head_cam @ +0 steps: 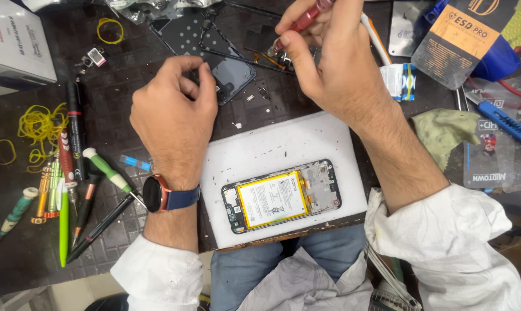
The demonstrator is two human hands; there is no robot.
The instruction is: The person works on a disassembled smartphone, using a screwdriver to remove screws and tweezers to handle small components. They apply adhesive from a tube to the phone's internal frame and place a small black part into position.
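Observation:
An opened phone with a yellow battery lies face down on a white pad near the table's front edge. My left hand, wearing a dark watch with a blue strap, presses its fingertips on a grey phone back cover farther back. My right hand holds a red-handled screwdriver with its tip down on a small part beside a thin black phone frame.
Several screwdrivers and pens lie at the left, with yellow rubber bands and a white box. At the right are a blue pouch with an orange card, a green cloth and a blue tool.

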